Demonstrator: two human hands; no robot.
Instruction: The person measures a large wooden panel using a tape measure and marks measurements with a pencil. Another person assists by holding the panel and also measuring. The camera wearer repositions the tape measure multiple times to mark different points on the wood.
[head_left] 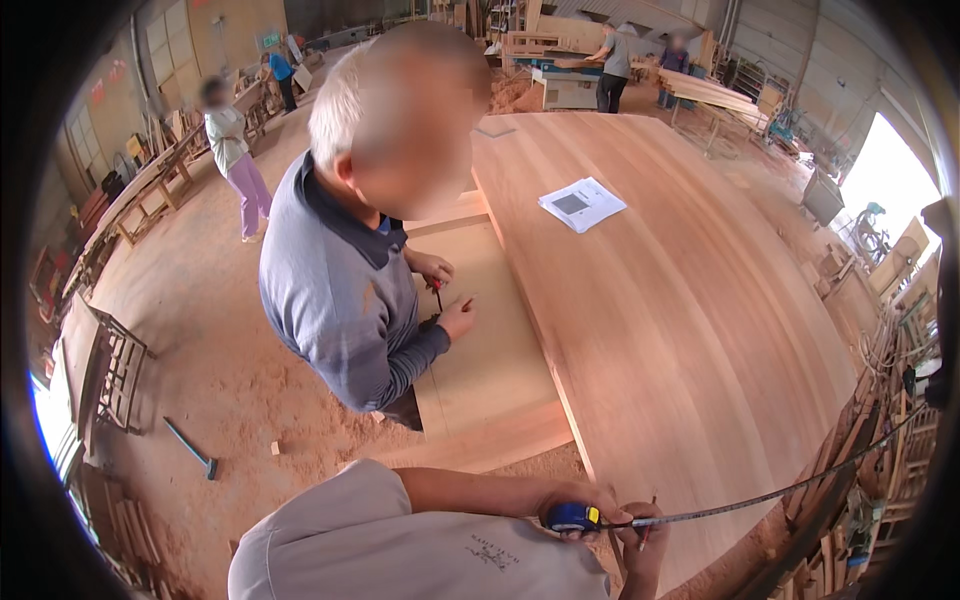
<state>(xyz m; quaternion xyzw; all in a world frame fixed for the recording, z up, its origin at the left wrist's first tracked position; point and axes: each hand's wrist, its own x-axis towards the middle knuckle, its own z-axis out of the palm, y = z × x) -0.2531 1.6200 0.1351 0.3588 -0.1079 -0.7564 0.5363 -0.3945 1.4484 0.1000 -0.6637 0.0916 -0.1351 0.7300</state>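
Observation:
My left hand (594, 501) is wrapped round a blue tape measure (570, 517) with a yellow button, near the front edge of a large wooden panel (690, 330). Its metal blade (770, 496) is pulled out and runs off to the right in a slight bend. Just right of the case, my right hand (645, 552) is closed on a thin pencil (647, 525), beside the blade. Whether those fingers also pinch the blade I cannot tell. White printed sheets (582, 204) lie farther back on the panel.
A co-worker (350, 270) stands close on the left, hands over a pale board (480, 330), holding a small red-and-black thing. A hammer (192, 450) and a wood block (277, 448) lie on the dusty floor. Stacked timber (860, 440) lines the right; other people work behind.

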